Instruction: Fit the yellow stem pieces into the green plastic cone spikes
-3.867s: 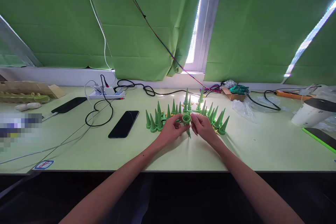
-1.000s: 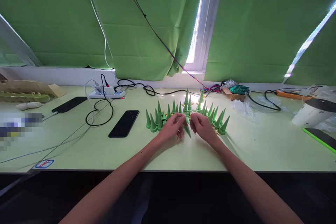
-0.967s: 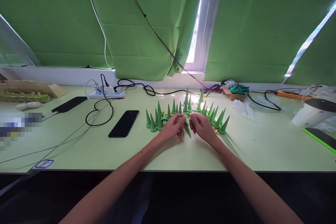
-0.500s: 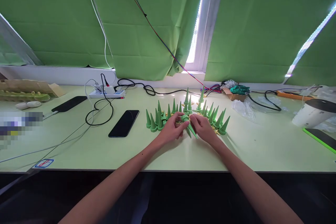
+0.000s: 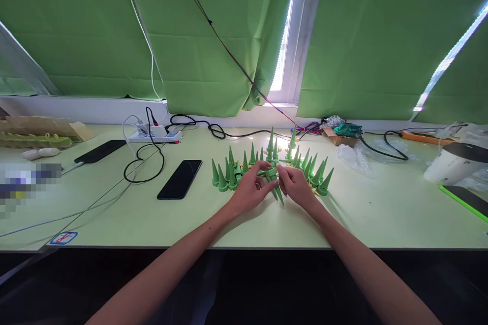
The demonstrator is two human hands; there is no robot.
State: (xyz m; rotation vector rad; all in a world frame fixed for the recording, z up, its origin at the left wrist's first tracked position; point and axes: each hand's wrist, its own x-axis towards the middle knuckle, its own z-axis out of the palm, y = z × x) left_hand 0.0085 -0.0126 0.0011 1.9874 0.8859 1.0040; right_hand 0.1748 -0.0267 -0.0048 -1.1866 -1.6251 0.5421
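Fingers of the left hand [image 5: 251, 187] pinch a green cone [image 5: 271, 174] (tip slanting down) beside the right hand [image 5: 295, 184].

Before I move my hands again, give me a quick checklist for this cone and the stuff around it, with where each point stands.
1. Left hand holding the cone: ok, thumb and fingers are around it.
2. Right hand gripping it too: cannot tell, its fingertips are tucked beside it.
3. No other cone under the held one: not ok, a second tip shows there.
4. Inside of the held cone's base: cannot tell, hidden from view.
5. Phone apart from both hands: ok.
6. Black cord apart from both hands: ok.
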